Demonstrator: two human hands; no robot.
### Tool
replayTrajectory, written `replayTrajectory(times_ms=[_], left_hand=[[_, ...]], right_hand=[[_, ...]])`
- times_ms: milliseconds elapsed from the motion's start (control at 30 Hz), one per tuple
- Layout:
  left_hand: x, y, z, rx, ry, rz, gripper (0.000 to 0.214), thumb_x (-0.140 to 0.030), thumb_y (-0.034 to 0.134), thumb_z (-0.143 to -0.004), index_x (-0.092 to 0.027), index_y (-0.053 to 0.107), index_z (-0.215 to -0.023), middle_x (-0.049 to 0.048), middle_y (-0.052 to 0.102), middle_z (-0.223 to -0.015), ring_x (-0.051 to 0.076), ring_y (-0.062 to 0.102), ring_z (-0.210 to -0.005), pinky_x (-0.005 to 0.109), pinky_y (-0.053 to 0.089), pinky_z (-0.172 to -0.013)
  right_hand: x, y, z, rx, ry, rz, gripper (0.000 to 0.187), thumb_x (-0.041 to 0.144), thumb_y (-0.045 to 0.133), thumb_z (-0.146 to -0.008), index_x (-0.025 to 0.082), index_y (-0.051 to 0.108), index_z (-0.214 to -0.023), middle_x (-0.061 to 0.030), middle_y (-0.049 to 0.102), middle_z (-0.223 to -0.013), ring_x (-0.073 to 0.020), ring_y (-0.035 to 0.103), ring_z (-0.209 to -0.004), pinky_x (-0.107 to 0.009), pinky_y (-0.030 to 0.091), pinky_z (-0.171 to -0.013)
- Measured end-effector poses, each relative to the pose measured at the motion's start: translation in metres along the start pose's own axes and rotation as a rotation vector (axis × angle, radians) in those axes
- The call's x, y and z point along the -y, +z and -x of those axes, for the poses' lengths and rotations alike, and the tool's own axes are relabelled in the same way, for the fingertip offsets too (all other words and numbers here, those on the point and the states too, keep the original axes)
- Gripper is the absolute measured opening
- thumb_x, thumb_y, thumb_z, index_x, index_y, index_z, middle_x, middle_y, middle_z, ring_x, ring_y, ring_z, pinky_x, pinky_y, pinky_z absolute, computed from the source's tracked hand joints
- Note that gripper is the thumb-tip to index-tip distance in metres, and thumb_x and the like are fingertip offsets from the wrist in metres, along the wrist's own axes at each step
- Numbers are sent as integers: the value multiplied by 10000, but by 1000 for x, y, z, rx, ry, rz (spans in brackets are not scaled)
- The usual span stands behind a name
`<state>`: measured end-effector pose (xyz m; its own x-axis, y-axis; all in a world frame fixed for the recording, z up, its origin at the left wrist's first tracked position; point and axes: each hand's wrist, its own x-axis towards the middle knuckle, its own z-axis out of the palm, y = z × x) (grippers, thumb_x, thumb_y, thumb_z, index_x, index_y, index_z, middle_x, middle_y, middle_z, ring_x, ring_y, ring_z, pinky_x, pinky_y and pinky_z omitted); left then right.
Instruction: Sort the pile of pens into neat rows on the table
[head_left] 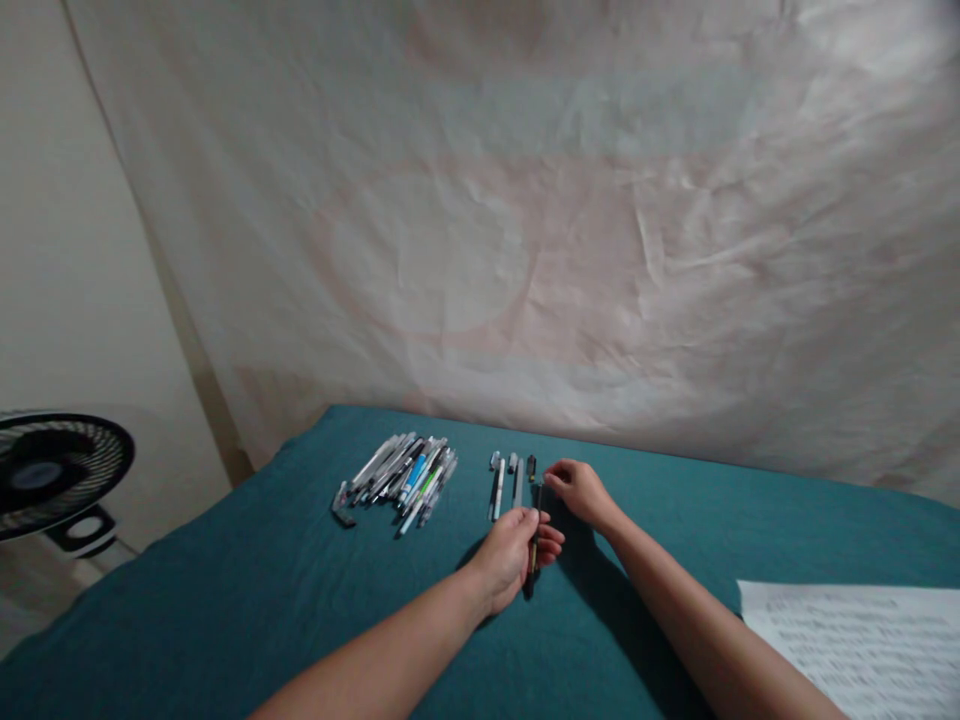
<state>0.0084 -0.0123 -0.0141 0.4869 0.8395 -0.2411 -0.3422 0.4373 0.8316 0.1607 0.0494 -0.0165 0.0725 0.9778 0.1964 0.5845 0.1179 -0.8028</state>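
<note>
My left hand [514, 560] is closed around a slim black pen [531, 582], its upper end pointing away from me. Close to that far end, my right hand [581, 487] has thumb and fingertips pinched together. Whether those fingertips touch the pen or hold something small cannot be made out. Just beyond lies a black pen cap [532, 465] on the cloth. To its left rest a grey pen [518, 482] and a white pen [498, 490], side by side, with a clear cap [513, 463] and another clear cap [494, 460] above them.
A heap of pens [409, 475] lies left of my hands, with a dark clip-like piece [343, 508] at its edge. A written paper sheet [862, 640] is at the right on the green cloth [247, 600]. A fan [56, 475] stands at far left; a sheet backdrop [600, 250] hangs behind.
</note>
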Motion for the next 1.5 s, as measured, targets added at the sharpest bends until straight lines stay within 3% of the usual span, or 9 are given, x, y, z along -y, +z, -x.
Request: replayTrajectory(times_ms=[100,233,467,600,733,833,1000,1200,1500], left_hand=[[0,1,1,6,9,12,178,-286,389,-819,-126,443,-875,54,590,-713,82,535,-572,203,382,-552],[0,1,2,9,17,11,159,-273,390,-817,-131,437,-870,51,591,-709,84,534,-566,207,382,-552],[2,0,1,36,19,-20,191,-307,389,-815,-129,430,-871,51,593,-711,82,540,-570,202,378,-551],[3,0,1,55,26,-65,216,-333,407,-803,-130,436,-869,54,595,-719,87,546,-579,207,380,-549],[2,0,2,75,11,-118,212,-331,426,-793,-130,441,-858,50,593,-715,88,548,-577,212,385,-552],[1,1,2,84,5,-132,214,-335,435,-788,-129,441,-849,50,592,-714,88,550,-581,210,388,-552],[2,0,1,71,15,-126,245,-369,439,-780,-131,446,-838,48,593,-713,85,549,-579,204,394,-546],[2,-3,0,43,10,-80,254,-383,445,-774,-138,443,-840,46,599,-716,80,549,-571,195,399,-539],[0,-2,0,-11,-28,15,226,-357,379,-807,-141,424,-851,52,590,-700,75,529,-532,185,385,-500]], right_hand=[[6,-11,10,187,101,-268,300,401,482,-736,140,628,-734,-42,612,-669,-88,459,-474,-215,347,-470],[17,-20,21,430,237,-662,309,408,590,-671,131,639,-799,-57,621,-821,-59,472,-512,-193,375,-502],[18,-17,19,368,269,-734,265,330,674,-599,127,633,-764,-16,607,-714,-34,447,-476,-163,362,-462],[17,-21,3,169,226,-796,237,310,664,-608,123,613,-744,-20,588,-706,-36,452,-471,-162,381,-448],[17,-35,-25,-102,198,-779,205,312,617,-653,139,577,-757,-10,578,-692,-27,443,-449,-149,400,-442],[10,-39,-43,-163,229,-730,159,301,572,-693,148,548,-728,12,556,-596,-26,433,-421,-138,401,-433],[-6,-15,-50,-79,355,-545,148,221,583,-676,120,533,-580,18,501,-421,-50,443,-355,-158,401,-384],[-12,17,-46,20,442,-354,126,191,592,-662,117,543,-572,-12,557,-419,-91,513,-358,-183,443,-389],[3,4,-29,93,393,-182,210,280,544,-703,107,570,-586,-49,598,-511,-71,498,-382,-154,380,-354]])
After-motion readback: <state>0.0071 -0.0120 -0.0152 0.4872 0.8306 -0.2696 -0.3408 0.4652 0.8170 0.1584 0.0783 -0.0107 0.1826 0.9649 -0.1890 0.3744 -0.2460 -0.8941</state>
